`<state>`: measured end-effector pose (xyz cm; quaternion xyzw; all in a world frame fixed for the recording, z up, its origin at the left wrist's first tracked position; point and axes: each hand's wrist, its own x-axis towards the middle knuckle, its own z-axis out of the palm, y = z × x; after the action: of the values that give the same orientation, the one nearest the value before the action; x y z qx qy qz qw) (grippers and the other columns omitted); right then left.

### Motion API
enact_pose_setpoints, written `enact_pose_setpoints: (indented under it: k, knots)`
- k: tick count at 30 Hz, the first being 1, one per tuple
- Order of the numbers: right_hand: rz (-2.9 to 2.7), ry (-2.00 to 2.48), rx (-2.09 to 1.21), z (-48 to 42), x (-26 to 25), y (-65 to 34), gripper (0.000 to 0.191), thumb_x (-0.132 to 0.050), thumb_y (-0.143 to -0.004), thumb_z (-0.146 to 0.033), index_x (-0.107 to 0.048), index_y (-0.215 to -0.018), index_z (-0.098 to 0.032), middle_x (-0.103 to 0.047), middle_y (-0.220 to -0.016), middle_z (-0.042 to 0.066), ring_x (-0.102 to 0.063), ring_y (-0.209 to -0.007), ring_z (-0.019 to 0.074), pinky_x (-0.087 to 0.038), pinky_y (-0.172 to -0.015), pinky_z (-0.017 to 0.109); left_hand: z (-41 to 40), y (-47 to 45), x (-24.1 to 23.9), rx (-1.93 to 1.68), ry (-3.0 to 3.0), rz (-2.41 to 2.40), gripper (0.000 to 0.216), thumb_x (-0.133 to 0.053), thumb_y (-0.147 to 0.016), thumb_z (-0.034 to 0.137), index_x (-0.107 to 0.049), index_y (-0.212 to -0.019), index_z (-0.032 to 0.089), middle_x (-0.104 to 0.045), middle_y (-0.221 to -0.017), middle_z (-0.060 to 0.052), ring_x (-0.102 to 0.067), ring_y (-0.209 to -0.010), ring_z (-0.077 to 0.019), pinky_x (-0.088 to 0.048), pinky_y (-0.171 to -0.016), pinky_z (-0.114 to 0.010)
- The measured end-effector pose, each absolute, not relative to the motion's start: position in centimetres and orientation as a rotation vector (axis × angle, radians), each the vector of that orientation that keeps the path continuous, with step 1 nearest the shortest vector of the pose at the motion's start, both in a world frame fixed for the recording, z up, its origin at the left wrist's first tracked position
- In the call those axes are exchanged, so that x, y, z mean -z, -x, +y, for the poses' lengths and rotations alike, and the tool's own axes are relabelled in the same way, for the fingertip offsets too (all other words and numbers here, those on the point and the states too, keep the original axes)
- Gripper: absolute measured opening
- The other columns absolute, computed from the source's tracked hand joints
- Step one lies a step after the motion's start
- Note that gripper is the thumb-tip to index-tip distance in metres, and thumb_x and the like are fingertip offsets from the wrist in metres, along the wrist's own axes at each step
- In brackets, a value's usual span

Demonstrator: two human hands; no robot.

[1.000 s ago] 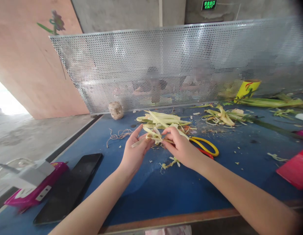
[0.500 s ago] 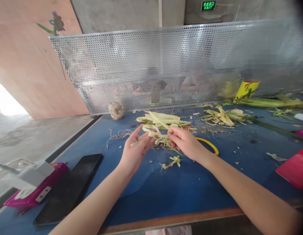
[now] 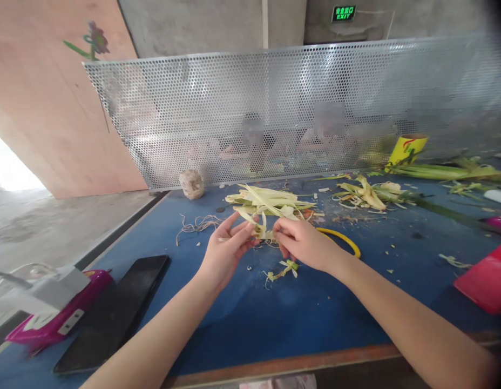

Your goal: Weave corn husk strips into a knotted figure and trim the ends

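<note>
My left hand [image 3: 223,254] pinches a pale, husk-like leaf strip [image 3: 259,229] between thumb and fingers. Part of the strip curls up above the thumb. At its other end, my right hand [image 3: 306,244] has its fingers bent closed; the fingertips are partly hidden. Just beyond both hands lies a pile of pale green-yellow leaf strips [image 3: 270,199]. A small torn piece of stalk with stringy bits [image 3: 283,270] rests on the blue table in front of them. A yellow ring-like band [image 3: 344,235] runs out from under my right forearm.
Left stand a black phone [image 3: 116,308] and a magenta power strip [image 3: 68,310] with a white plug. A perforated metal screen [image 3: 210,108] borders the blue table [image 3: 250,329] at the back. More leaf scraps [image 3: 367,194], a yellow can [image 3: 408,148] and a red box [image 3: 485,281] are right.
Both hands have shifted slightly down, and the right hand has moved a little left, closer to the left hand. The leaf strip now curls more upright above my left thumb.
</note>
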<state>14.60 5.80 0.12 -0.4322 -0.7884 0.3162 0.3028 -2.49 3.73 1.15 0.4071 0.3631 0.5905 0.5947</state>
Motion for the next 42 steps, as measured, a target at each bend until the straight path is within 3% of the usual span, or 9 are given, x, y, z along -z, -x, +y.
enact_pose_setpoints:
  k: [4, 6, 14, 23, 28, 32, 37, 42]
  knots:
    - [-2.053, 1.058, -0.906, 5.7, -0.4, -14.5, 0.013, -0.046, -0.083, -0.026, -0.057, -0.087, -0.022, -0.066, -0.085, 0.003, -0.06, -0.077, 0.0162, -0.044, -0.068, 0.03, 3.9, 2.5, -0.9, -1.327, -1.003, 0.892, 0.046, -0.069, -0.067, 0.013, -0.055, -0.11, 0.013, -0.072, -0.085, -0.007, -0.062, -0.064, -0.0096, -0.049, -0.058, -0.02]
    - [-2.016, 1.008, -0.906, 5.8, -0.6, -14.4, 0.018, -0.047, -0.084, -0.031, -0.06, -0.092, -0.022, -0.065, -0.093, 0.004, -0.058, -0.083, 0.0169, -0.043, -0.072, 0.031, 3.9, 2.5, -0.8, -1.314, -1.021, 0.902, 0.048, -0.07, -0.067, 0.014, -0.053, -0.111, 0.012, -0.072, -0.081, -0.007, -0.061, -0.061, -0.009, -0.049, -0.057, -0.021]
    - [-1.889, 0.979, -0.758, 5.9, -0.5, -14.1, 0.01, -0.058, -0.075, -0.029, -0.063, -0.074, -0.02, -0.059, -0.066, 0.0, -0.048, -0.054, 0.0109, -0.039, -0.051, 0.025, 3.8, 2.4, -0.7, -1.279, -1.069, 0.93, 0.056, -0.073, -0.061, 0.013, -0.051, -0.112, 0.012, -0.071, -0.077, -0.005, -0.059, -0.06, -0.01, -0.045, -0.051, -0.02]
    - [-1.579, 0.889, -0.922, 6.4, -0.5, -14.3, 0.008, -0.058, -0.075, -0.027, -0.057, -0.074, -0.019, -0.06, -0.068, 0.001, -0.056, -0.065, 0.0134, -0.045, -0.061, 0.028, 3.8, 2.4, -0.9, -1.269, -1.142, 0.964, 0.055, -0.073, -0.061, 0.016, -0.053, -0.112, 0.012, -0.067, -0.071, -0.001, -0.056, -0.056, -0.0085, -0.044, -0.052, -0.02]
    - [-1.549, 0.827, -1.149, 6.2, -0.4, -13.7, 0.012, -0.053, -0.078, -0.03, -0.049, -0.074, -0.019, -0.057, -0.066, -0.001, -0.054, -0.056, 0.0105, -0.044, -0.053, 0.026, 3.4, 2.2, -1.0, -1.242, -1.195, 0.925, 0.067, -0.074, -0.06, 0.017, -0.046, -0.121, 0.012, -0.067, -0.08, -0.005, -0.057, -0.062, -0.0117, -0.044, -0.053, -0.023]
    - [-1.517, 0.837, -1.306, 5.9, -0.6, -13.5, 0.01, -0.051, -0.079, -0.029, -0.046, -0.077, -0.02, -0.052, -0.059, -0.004, -0.052, -0.048, 0.0094, -0.042, -0.047, 0.024, 3.3, 2.2, -1.0, -1.259, -1.257, 1.027, 0.067, -0.074, -0.059, 0.017, -0.049, -0.121, 0.015, -0.062, -0.065, 0.001, -0.05, -0.052, -0.0085, -0.039, -0.049, -0.022]
    - [-1.651, 1.0, -1.229, 6.4, -0.4, -14.1, 0.016, -0.05, -0.08, -0.034, -0.052, -0.077, -0.019, -0.058, -0.072, 0.001, -0.053, -0.059, 0.0107, -0.042, -0.053, 0.024, 3.3, 2.3, -0.9, -1.236, -1.293, 1.041, 0.059, -0.072, -0.062, 0.02, -0.053, -0.118, 0.017, -0.063, -0.067, 0.0, -0.046, -0.051, -0.0081, -0.038, -0.048, -0.022]
    - [-1.739, 1.023, -1.168, 6.5, -0.1, -14.1, 0.025, -0.054, -0.077, -0.042, -0.059, -0.08, -0.018, -0.063, -0.077, 0.003, -0.056, -0.068, 0.013, -0.043, -0.063, 0.027, 3.0, 2.1, -0.8, -1.152, -1.313, 0.992, 0.067, -0.07, -0.064, 0.02, -0.044, -0.126, 0.016, -0.062, -0.065, 0.0, -0.046, -0.048, -0.0078, -0.038, -0.045, -0.021]
